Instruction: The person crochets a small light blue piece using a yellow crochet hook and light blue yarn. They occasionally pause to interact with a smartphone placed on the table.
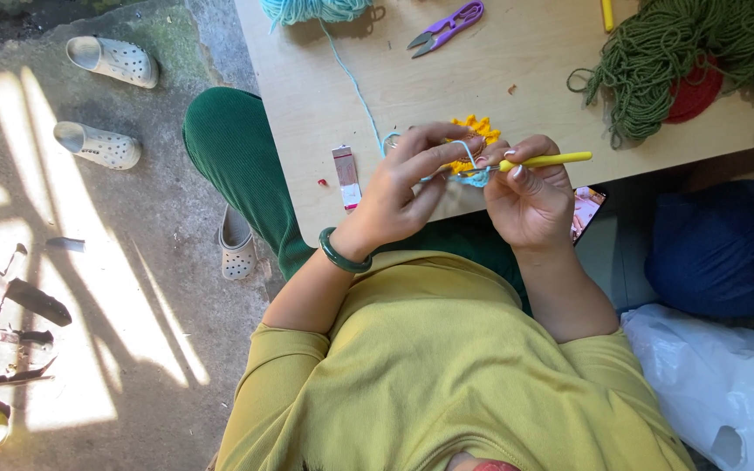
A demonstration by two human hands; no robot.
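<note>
Pink-screened phone (586, 212) under table edge

Smooth pale wooden table (325, 96) (probably plywood), fuzzy green yarn (656, 61).

Purple snips (447, 26), green yarn (682, 61) and a small packet (346, 177) lie on the table (325, 87); pale clogs (111, 59) sit beside it.

Left hand (403, 187) fingers pinched, right hand (530, 196) fingers curled, forearms converging
</note>
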